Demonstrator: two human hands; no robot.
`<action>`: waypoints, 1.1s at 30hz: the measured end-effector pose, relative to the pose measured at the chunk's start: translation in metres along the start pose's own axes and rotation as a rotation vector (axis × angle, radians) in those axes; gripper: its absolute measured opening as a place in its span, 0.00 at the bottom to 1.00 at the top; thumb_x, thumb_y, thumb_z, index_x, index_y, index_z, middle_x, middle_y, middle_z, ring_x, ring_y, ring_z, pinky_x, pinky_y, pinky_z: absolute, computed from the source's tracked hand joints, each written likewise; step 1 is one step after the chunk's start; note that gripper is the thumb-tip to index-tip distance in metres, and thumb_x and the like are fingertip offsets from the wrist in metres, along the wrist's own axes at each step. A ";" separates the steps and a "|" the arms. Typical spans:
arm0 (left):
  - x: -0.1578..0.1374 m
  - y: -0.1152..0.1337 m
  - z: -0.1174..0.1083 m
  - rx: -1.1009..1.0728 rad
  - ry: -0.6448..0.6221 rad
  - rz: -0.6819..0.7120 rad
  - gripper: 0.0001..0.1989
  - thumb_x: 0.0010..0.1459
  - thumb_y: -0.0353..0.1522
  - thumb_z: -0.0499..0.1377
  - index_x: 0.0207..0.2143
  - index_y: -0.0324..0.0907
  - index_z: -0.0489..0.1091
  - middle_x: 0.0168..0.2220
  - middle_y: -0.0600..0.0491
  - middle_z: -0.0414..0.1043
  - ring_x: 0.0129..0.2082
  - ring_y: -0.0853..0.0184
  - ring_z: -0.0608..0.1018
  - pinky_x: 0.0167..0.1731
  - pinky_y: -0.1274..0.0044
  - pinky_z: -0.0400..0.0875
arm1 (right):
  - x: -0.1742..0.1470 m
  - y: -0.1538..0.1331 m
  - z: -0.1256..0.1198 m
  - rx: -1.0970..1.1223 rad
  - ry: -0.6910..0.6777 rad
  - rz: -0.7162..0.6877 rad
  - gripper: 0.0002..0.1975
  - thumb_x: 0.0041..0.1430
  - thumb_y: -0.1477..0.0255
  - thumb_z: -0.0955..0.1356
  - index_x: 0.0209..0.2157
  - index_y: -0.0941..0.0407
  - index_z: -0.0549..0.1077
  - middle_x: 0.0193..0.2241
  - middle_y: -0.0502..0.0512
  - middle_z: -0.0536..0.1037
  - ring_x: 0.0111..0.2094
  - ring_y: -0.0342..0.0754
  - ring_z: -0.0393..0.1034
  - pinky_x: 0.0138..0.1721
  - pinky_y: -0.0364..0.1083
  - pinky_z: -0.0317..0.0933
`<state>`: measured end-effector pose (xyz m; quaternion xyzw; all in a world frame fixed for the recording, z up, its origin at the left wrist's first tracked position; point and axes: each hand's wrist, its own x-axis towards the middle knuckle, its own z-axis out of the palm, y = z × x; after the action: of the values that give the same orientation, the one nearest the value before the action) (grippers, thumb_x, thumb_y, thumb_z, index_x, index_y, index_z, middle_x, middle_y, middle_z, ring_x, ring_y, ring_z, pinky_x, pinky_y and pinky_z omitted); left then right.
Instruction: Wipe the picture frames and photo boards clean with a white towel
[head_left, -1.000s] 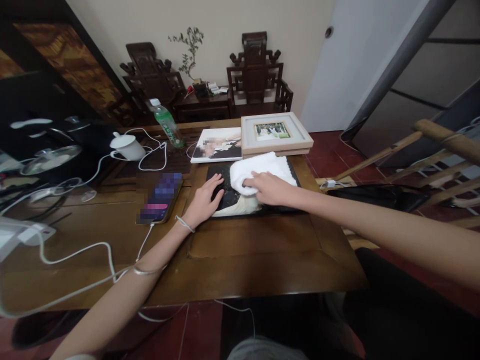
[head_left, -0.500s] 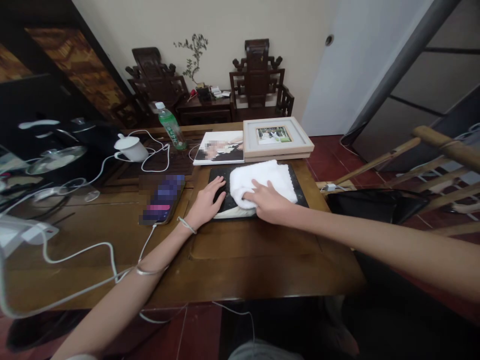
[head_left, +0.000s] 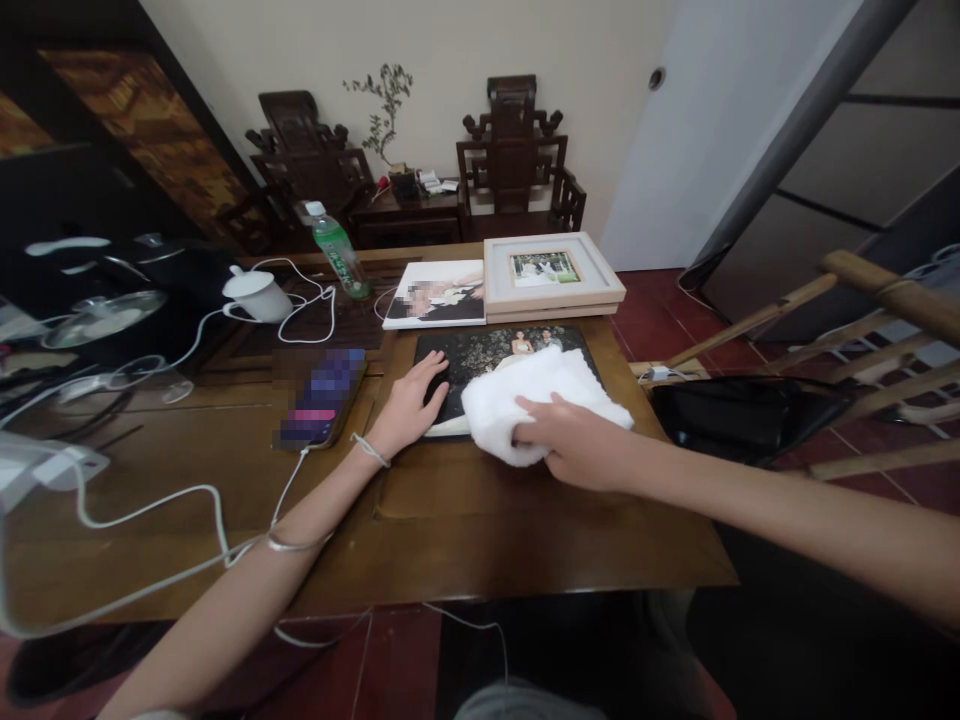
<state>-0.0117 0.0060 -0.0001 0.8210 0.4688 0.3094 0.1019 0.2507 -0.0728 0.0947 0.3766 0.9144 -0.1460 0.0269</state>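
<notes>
A dark photo panel [head_left: 480,352] with two people pictured on it lies flat on the wooden table [head_left: 480,545]. On its left edge rests my left hand [head_left: 411,402], fingers stretched out and flat. My right hand [head_left: 581,437] grips a folded white cloth [head_left: 532,385], the fingers closed around its near side. That cloth covers the lower right of the panel and reaches past its near edge; whether it touches the panel there I cannot tell.
Behind the panel lie a white-edged photo print [head_left: 436,295] and stacked pale wooden picture frames [head_left: 555,285]. To the left are a charging phone [head_left: 321,400], a green-labelled bottle [head_left: 339,252], a lidded white cup [head_left: 259,295], a pot [head_left: 112,320] and loose white cables [head_left: 180,490].
My right hand and the white cloth have moved toward me and to the right, uncovering the pictured people on the panel. My left hand has stayed on the panel's left edge.
</notes>
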 end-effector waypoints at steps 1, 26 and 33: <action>0.000 0.000 0.000 -0.001 0.001 0.001 0.21 0.65 0.39 0.49 0.54 0.37 0.67 0.61 0.40 0.64 0.63 0.56 0.64 0.62 0.59 0.58 | 0.005 0.004 -0.003 -0.007 -0.006 0.030 0.26 0.45 0.88 0.60 0.44 0.55 0.73 0.50 0.65 0.75 0.57 0.59 0.64 0.52 0.59 0.57; 0.000 0.008 -0.004 -0.140 0.185 -0.093 0.31 0.69 0.46 0.38 0.60 0.36 0.64 0.63 0.43 0.62 0.64 0.61 0.63 0.64 0.65 0.55 | 0.028 -0.020 0.007 -0.097 -0.103 -0.287 0.25 0.49 0.88 0.60 0.47 0.55 0.71 0.46 0.62 0.77 0.64 0.59 0.52 0.57 0.67 0.50; 0.000 0.010 -0.002 0.005 0.003 -0.019 0.26 0.68 0.42 0.45 0.56 0.34 0.68 0.61 0.40 0.64 0.62 0.57 0.66 0.63 0.61 0.59 | 0.006 0.022 -0.008 -0.058 -0.023 0.017 0.24 0.46 0.89 0.59 0.42 0.55 0.73 0.50 0.66 0.75 0.52 0.59 0.68 0.49 0.56 0.58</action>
<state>-0.0059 0.0004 0.0055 0.8164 0.4774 0.3085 0.1021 0.2617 -0.0515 0.0956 0.3816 0.9147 -0.1233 0.0495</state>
